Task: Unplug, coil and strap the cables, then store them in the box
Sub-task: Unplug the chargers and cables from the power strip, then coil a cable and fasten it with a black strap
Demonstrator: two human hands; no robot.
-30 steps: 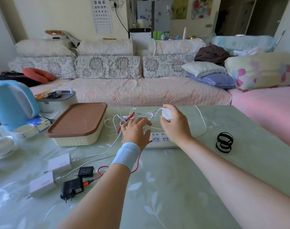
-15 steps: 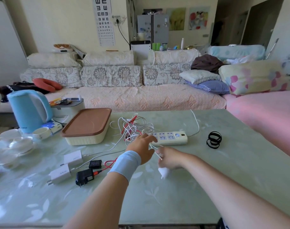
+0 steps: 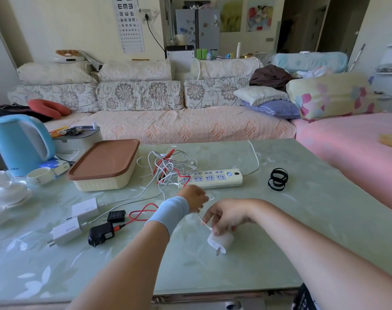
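My right hand (image 3: pixel 226 217) grips a round white charger (image 3: pixel 220 240), prongs pointing down, just above the table. Its thin white cable runs up to my left hand (image 3: pixel 193 198), which pinches it near the front of the white power strip (image 3: pixel 212 177). A tangle of white and red cables (image 3: pixel 168 164) lies behind my left hand. The cream box with a brown lid (image 3: pixel 105 164) sits shut at the left. Black straps (image 3: pixel 277 179) lie right of the strip. Two white adapters (image 3: pixel 66 231) (image 3: pixel 85 208) and a black adapter (image 3: pixel 101 233) lie at the front left.
A blue kettle (image 3: pixel 18 144), a cup (image 3: pixel 39 175) and white dishes (image 3: pixel 8 193) crowd the table's left end. A small black block (image 3: pixel 116 216) lies by the red cable. The sofa (image 3: pixel 168 126) runs behind the table, a pink bed (image 3: pixel 358 139) to the right.
My right hand pulled the round white charger out of the power strip and brought it toward me, low over the table. My left hand left the strip and took hold of the white cable.
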